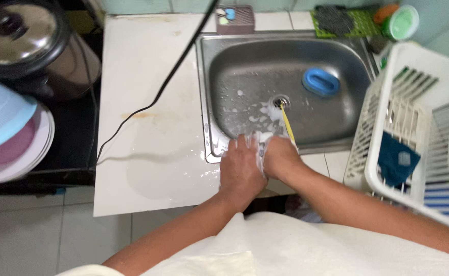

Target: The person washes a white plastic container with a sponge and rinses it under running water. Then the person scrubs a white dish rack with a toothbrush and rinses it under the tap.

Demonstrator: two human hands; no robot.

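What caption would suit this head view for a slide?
Soapy left hand and right hand scrub a yellow-handled utensil over a steel sink.

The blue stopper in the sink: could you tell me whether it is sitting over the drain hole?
No: the blue stopper lies on the sink floor to the right of the open drain, apart from it.

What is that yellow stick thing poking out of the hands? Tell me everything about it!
The yellow stick is thin, straight and looks like plastic. It slants from the right hand, which grips its lower end, up toward the drain of the steel sink. Its far tip lies right by the drain. Foam covers the hidden end, so what it belongs to cannot be told. The left hand presses alongside.
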